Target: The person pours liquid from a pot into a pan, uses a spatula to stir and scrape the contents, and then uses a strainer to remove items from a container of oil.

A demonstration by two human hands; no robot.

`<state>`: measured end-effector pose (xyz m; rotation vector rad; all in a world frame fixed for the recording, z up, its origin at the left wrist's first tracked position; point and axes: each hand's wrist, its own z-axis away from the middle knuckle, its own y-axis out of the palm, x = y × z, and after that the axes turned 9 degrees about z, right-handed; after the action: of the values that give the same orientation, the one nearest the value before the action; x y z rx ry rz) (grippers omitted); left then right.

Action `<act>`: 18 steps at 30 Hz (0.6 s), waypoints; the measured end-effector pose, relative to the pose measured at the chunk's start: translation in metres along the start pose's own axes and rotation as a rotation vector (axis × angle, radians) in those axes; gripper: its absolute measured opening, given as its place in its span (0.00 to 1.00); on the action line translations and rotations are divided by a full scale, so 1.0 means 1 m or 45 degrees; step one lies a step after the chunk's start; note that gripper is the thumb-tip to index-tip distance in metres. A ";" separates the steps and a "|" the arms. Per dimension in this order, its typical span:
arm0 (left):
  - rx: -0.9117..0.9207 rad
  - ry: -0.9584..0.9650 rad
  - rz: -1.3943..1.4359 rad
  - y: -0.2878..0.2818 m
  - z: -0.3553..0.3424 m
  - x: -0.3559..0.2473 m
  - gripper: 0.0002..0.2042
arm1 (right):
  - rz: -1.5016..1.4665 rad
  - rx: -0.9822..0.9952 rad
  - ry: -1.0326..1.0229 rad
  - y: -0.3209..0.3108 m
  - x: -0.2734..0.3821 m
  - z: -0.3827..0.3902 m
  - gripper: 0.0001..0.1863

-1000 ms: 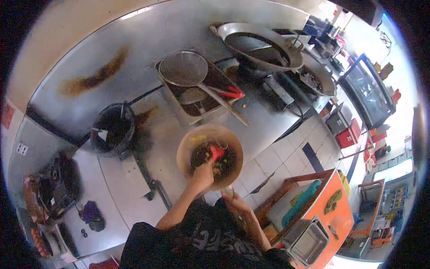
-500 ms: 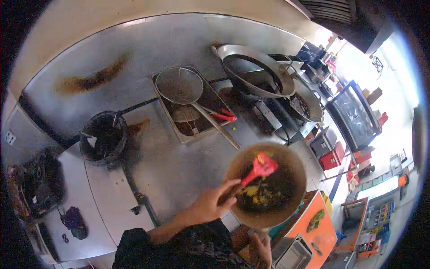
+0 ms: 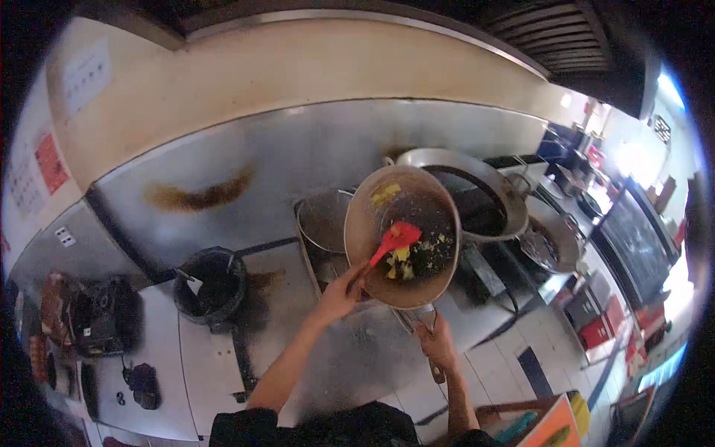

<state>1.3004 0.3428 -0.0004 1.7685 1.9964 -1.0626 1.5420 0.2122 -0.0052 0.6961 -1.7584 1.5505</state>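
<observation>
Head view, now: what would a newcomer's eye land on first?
Probably the red spatula in the left hand, bright against the dark inside of the brown pan at centre, whose handle the right hand grips. Next, the brown stain on the metal backsplash, left of centre, and the big wok behind the pan.

- I see a lane over the counter (image 3: 290, 305) between bin (image 3: 232, 298) and pan (image 3: 365, 225).
- The raised pan partly blocks my way to the strainer (image 3: 320, 223).
- Behind, right, a wok (image 3: 441, 157) obstructs.
</observation>
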 end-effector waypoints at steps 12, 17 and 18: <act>-0.040 -0.530 -0.109 -0.009 0.018 0.112 0.19 | 0.194 0.090 -0.526 0.075 -0.030 -0.163 0.27; 0.045 -0.918 -0.259 -0.018 -0.024 0.073 0.18 | 0.347 0.075 -0.385 0.075 -0.035 -0.192 0.24; -0.090 -0.758 0.021 -0.016 -0.038 0.079 0.18 | 0.356 0.098 -0.396 0.077 -0.029 -0.197 0.24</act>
<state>1.2783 0.4267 -0.0184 1.2313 1.6190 -1.3027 1.5287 0.4168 -0.0649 0.7897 -2.1069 1.7786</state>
